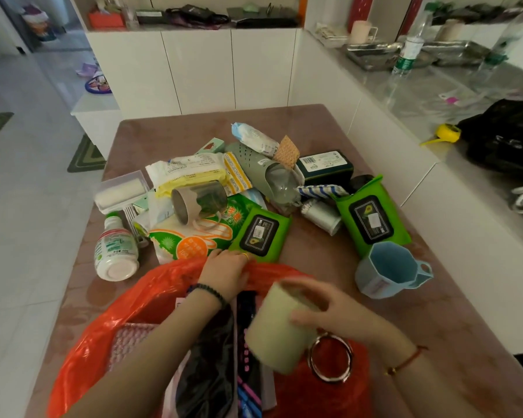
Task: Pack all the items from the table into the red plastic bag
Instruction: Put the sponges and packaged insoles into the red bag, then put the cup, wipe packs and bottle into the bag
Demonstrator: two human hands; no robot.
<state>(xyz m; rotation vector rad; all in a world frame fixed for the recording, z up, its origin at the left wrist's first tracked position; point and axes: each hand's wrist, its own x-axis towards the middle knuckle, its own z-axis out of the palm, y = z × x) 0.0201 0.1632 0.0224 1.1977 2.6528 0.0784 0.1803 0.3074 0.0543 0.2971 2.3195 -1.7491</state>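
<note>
At the near edge of the pinkish-brown table [329, 254], the crinkled red plastic bag [109, 312] lies with its mouth wide open toward the person. A pink patterned item, a black soft item and a dark packet with pink and blue stripes are already inside.

The left hand [227, 271] reaches across the opening, and its fingers curl over the far rim of the bag and hold it. The right hand [329, 309] wraps its fingers and thumb around the rim of a pale green plastic cup [272, 330], which is tilted and held above the bag's mouth. A round metal ring handle [311, 362] hangs from the cup's side, below the right wrist.

Many things are still on the table beyond the bag. A green wet-wipe pack with a black lid [260, 233] lies just past the left hand's fingers, and a second green wet-wipe pack [372, 218] lies farther right. A light blue faceted plastic mug [387, 270] lies on its side near the second pack. A white plastic bottle with a green label [117, 251] lies on its side at the left. Behind them a loose heap holds an orange, green and white printed pouch [191, 239], a roll of brown tape [198, 200], a grey-green perforated rubber clog [260, 170], a dark green rectangular box [325, 165], a white lint roller in a clear case [121, 191] and a yellow and white packet [191, 175].
</note>
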